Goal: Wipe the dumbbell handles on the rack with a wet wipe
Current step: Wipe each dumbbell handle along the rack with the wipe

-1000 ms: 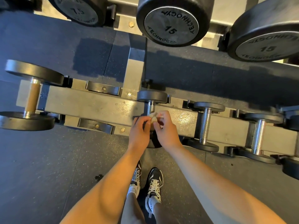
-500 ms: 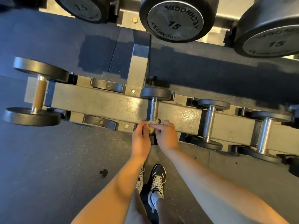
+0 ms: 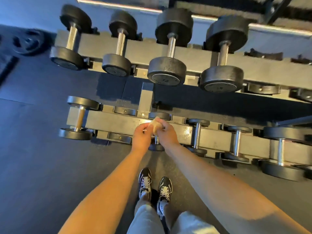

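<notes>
The wet wipe [image 3: 154, 127] is a small bunched wad held between both hands over the lower tier of the rack [image 3: 109, 123]. The left hand [image 3: 141, 135] pinches its left edge and the right hand [image 3: 167, 133] curls round its right side, so each grip is narrow and closed on the wipe. It sits at the far end of the handle [image 3: 156, 140] of a small dumbbell [image 3: 159, 115], just short of that dumbbell's far head. Whether the wad is wrapped round the bar or only pressed on top of it cannot be told, because the hands cover the contact.

What the next stroke turns on is the bar's long axis. It runs near to far, straight away from the person, and the wrists cross it from either side. The only bare metal showing is a short stretch on the near side of the hands, ending at the near head by the floor. So the unwiped run probably lies toward the person, and the stroke would be a pull back along the bar rather than a sideways pass.

Both hands are about equally close to the bar; the right has more of the wad and looks better placed to lead. The next handle [image 3: 196, 135] stands parallel to this one, a little to the right — nearer the right hand.
</notes>
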`<act>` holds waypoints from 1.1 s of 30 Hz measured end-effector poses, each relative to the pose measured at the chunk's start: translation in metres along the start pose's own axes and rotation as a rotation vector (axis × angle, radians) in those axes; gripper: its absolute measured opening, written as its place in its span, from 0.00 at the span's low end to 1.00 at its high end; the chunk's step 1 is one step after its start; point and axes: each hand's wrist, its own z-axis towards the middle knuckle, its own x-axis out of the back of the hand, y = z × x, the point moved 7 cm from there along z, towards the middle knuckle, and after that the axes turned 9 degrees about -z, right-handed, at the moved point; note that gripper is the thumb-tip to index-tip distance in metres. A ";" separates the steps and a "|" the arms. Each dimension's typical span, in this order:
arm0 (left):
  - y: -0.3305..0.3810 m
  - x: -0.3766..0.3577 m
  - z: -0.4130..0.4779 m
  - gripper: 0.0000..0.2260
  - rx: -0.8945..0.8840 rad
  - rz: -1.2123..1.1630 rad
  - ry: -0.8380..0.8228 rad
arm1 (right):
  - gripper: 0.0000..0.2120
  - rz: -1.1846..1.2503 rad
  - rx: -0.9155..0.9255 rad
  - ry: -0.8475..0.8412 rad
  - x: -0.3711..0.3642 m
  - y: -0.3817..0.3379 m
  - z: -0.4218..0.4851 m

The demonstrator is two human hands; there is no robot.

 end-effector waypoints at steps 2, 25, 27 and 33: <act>0.030 0.011 -0.010 0.08 -0.010 -0.039 0.015 | 0.16 0.031 0.050 0.037 0.009 -0.026 -0.021; 0.143 0.147 -0.017 0.08 -0.173 -0.038 0.118 | 0.12 0.215 0.116 0.163 -0.034 -0.184 -0.069; 0.152 0.151 -0.008 0.09 -0.206 -0.025 0.107 | 0.12 0.237 0.120 0.182 -0.036 -0.189 -0.060; 0.173 0.148 0.044 0.09 -0.283 0.131 0.014 | 0.11 0.345 0.104 0.170 -0.042 -0.215 -0.014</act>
